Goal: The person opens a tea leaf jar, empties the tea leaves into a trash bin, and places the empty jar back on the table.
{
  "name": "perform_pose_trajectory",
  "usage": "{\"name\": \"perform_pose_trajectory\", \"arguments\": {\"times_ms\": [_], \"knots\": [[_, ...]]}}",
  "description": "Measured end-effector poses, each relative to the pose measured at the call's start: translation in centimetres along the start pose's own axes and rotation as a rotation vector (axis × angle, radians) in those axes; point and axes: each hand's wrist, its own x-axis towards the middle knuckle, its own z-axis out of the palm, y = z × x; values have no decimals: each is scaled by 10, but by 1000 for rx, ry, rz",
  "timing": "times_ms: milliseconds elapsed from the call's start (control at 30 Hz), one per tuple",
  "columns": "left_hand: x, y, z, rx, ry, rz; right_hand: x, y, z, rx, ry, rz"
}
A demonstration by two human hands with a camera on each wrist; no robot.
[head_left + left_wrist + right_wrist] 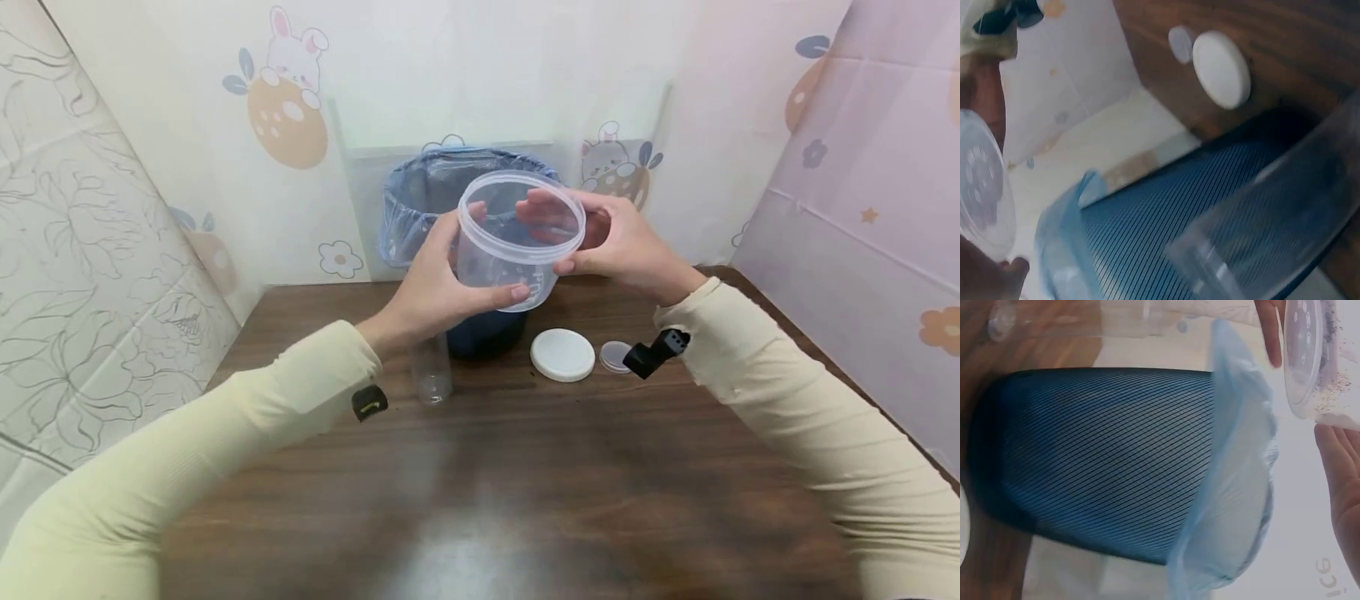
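Note:
A clear plastic tub [487, 262], its lid off, is held up in both hands above the table, in front of a waste bin's bagged mouth. My left hand [431, 287] grips it from the left, thumb along the near wall. On the other side my right hand [630, 246] holds it, thumb just under the rim and fingers behind. Small dark and reddish specks show on the tub [1310, 362] in the right wrist view. The mesh waste bin [1104, 456], lined with a blue plastic bag [1229, 456], stands below and beyond the hands.
A tall clear plastic cylinder [432, 379] stands left of the bin, partly behind the left wrist. To the right on the brown table [525, 475] lie a white round lid [562, 354] and a smaller clear lid [614, 357]. Patterned cloth [225, 167] hangs behind and at both sides.

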Motion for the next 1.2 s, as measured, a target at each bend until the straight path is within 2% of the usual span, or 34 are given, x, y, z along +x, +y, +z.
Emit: {"name": "perform_pose_trajectory", "arguments": {"times_ms": [167,433,700,833,1000,1200], "knots": [[-10,-10,15,-26,45,19,-13,15,-3,-53,-9,64],[-22,-30,34,-49,21,-65,-34,42,-3,-109,-28,135],[-31,-54,50,-93,-28,-119,-48,68,-3,-176,-34,224],[-34,-69,58,-102,-58,-159,-55,85,-3,-166,-28,256],[-37,-88,69,-97,-63,-209,-63,107,-2,-128,-26,287],[-44,-106,78,-130,-74,-234,-70,126,-1,-112,-40,317]]}}
